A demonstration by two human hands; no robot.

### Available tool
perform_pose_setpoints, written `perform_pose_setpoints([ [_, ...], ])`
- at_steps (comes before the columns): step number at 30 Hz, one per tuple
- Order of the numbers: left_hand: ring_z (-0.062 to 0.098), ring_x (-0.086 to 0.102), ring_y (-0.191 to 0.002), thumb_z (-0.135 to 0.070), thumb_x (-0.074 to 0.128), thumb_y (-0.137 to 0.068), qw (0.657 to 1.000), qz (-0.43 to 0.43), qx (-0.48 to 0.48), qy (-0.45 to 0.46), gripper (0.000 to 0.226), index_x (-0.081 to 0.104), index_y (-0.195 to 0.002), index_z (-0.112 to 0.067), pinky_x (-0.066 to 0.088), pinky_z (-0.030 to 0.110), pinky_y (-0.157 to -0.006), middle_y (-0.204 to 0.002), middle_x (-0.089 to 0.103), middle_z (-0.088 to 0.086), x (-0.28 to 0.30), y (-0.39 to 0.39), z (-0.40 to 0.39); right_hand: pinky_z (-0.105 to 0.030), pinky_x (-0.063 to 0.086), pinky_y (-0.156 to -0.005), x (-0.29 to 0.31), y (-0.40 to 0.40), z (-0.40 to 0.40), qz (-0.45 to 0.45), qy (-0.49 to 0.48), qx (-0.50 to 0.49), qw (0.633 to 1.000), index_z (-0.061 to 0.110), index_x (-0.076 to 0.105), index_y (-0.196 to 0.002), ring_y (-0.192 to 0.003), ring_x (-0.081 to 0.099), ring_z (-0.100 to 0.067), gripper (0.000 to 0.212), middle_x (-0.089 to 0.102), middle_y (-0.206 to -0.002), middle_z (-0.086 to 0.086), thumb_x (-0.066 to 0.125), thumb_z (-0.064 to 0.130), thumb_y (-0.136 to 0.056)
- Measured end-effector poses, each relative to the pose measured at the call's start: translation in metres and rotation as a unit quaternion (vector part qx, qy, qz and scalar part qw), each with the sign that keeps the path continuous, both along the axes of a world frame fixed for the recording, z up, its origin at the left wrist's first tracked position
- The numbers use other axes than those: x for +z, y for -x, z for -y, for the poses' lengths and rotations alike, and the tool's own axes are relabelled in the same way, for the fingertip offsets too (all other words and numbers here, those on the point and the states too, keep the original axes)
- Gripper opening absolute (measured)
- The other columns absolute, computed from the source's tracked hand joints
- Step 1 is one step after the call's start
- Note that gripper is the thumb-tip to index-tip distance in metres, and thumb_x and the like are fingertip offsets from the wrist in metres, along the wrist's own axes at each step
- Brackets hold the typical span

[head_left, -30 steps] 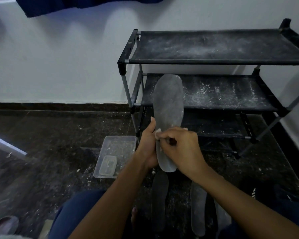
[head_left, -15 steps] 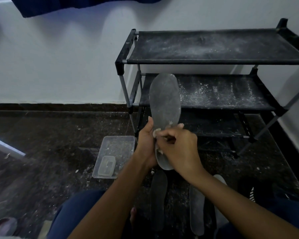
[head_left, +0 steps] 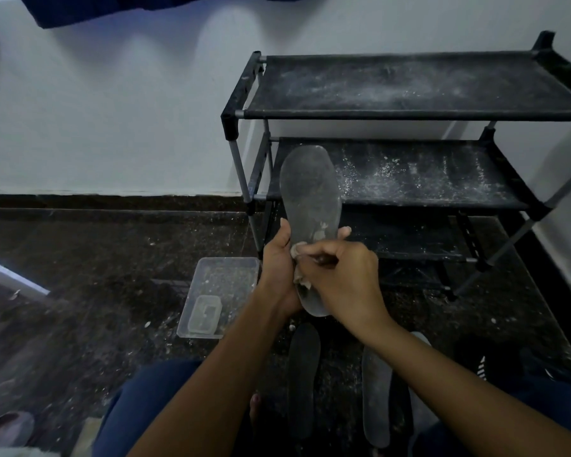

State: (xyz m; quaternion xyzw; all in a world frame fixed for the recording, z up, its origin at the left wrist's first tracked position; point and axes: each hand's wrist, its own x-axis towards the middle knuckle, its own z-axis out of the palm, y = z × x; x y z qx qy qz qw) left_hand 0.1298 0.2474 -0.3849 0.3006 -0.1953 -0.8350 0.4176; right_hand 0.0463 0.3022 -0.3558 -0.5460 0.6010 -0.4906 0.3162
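**A:** What is the setting?

**B:** A dim room. A dark speckled floor, littered with pale crumbs, meets a white wall. A person sits on the floor, looking down past blue-clad knees.

**A:** What are they working on?

**B:** A grey insole, held upright in the air in front of them, toe end up. The left hand wraps round its lower half from behind, probably to brace it. The thumb lies along the left edge and the fingertips show at the right edge. The right hand is curled round a small pale wad, pinching it against the insole's face near the heel. It looks like scrubbing, since pale smears sit just above the wad.

**A:** And around them?

**B:** Below the hands, spare insoles lie lengthwise on the floor. I cannot tell if they are finished or waiting. Just left of the hands sits a clear plastic tray holding a smaller tub, within easy reach. Behind them, against the wall, stands a black shoe rack with its shelves dusted white.
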Motion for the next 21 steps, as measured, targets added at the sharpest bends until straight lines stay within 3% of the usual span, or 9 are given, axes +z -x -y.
perform_pose_setpoints([
  [3, 0.027, 0.063, -0.086, -0.061, 0.025, -0.093, 1.0, -0.018, -0.015, -0.011, 0.074, 0.072, -0.105, -0.006, 0.054, 0.035, -0.078, -0.107, 0.066, 0.019, -0.003, -0.004, 0.003, -0.008, 0.05, -0.067, -0.003, -0.001, -0.014, 0.049, -0.039, 0.03, 0.998, 0.016, 0.074, -0.083, -0.071, 0.068, 0.0, 0.009, 0.072, -0.074, 0.009, 0.069, 0.008, -0.081],
  [5, 0.026, 0.062, -0.077, -0.062, 0.021, -0.093, 0.999, -0.031, -0.019, -0.019, 0.077, 0.073, -0.105, -0.006, 0.055, 0.035, -0.071, -0.107, 0.067, 0.017, -0.004, -0.005, 0.004, -0.015, 0.054, -0.065, -0.004, 0.0, -0.022, 0.089, -0.056, 0.049, 0.993, 0.019, 0.074, -0.079, -0.069, 0.069, -0.005, 0.008, 0.073, -0.074, 0.005, 0.071, 0.011, -0.079],
  [7, 0.028, 0.062, -0.075, -0.062, 0.019, -0.094, 0.999, -0.033, -0.015, -0.028, 0.079, 0.072, -0.106, -0.004, 0.055, 0.037, -0.071, -0.109, 0.066, 0.019, -0.003, -0.005, 0.005, -0.013, 0.053, -0.065, -0.004, 0.0, -0.023, 0.096, -0.054, 0.046, 0.993, 0.021, 0.074, -0.078, -0.069, 0.069, -0.003, 0.009, 0.073, -0.073, 0.003, 0.071, 0.012, -0.079],
  [9, 0.031, 0.061, -0.083, -0.061, 0.02, -0.095, 0.999, -0.014, -0.009, -0.036, 0.078, 0.07, -0.107, -0.003, 0.053, 0.039, -0.081, -0.111, 0.065, 0.022, -0.002, -0.003, 0.005, -0.007, 0.05, -0.064, -0.005, 0.001, -0.016, 0.068, -0.041, 0.031, 0.996, 0.02, 0.073, -0.08, -0.066, 0.067, 0.001, 0.01, 0.072, -0.07, 0.002, 0.07, 0.01, -0.08],
  [12, 0.031, 0.064, -0.095, -0.058, 0.023, -0.096, 0.999, 0.026, -0.007, -0.034, 0.071, 0.063, -0.109, -0.001, 0.046, 0.041, -0.095, -0.106, 0.066, 0.024, -0.001, 0.001, 0.002, -0.004, 0.047, -0.069, -0.003, 0.003, 0.0, 0.011, 0.008, -0.002, 1.0, 0.014, 0.074, -0.088, -0.075, 0.065, 0.006, 0.01, 0.069, -0.076, 0.014, 0.069, 0.008, -0.081],
  [16, 0.024, 0.07, -0.083, -0.063, 0.024, -0.094, 0.997, 0.066, -0.028, -0.017, 0.071, 0.066, -0.1, -0.006, 0.051, 0.038, -0.081, -0.091, 0.071, 0.014, 0.001, 0.001, -0.001, -0.005, 0.048, -0.072, -0.002, 0.006, 0.012, -0.039, 0.058, -0.034, 0.997, 0.01, 0.073, -0.093, -0.081, 0.063, 0.006, 0.012, 0.071, -0.088, 0.006, 0.069, 0.009, -0.082],
  [19, 0.025, 0.067, -0.088, -0.067, 0.025, -0.091, 0.997, 0.07, -0.026, -0.011, 0.076, 0.063, -0.106, -0.004, 0.052, 0.037, -0.084, -0.097, 0.068, 0.015, 0.001, 0.0, -0.001, -0.002, 0.046, -0.067, -0.003, 0.005, 0.004, -0.037, 0.028, 0.003, 0.999, 0.01, 0.074, -0.091, -0.074, 0.063, 0.008, 0.011, 0.07, -0.081, 0.01, 0.068, 0.007, -0.082],
  [21, 0.024, 0.066, -0.081, -0.069, 0.025, -0.09, 0.997, 0.073, -0.017, 0.001, 0.075, 0.063, -0.107, -0.007, 0.053, 0.036, -0.079, -0.096, 0.068, 0.014, 0.001, 0.0, 0.0, -0.003, 0.047, -0.064, -0.005, 0.003, -0.008, -0.021, -0.004, 0.039, 0.999, 0.01, 0.074, -0.09, -0.072, 0.065, 0.006, 0.012, 0.068, -0.076, 0.013, 0.067, 0.004, -0.082],
])
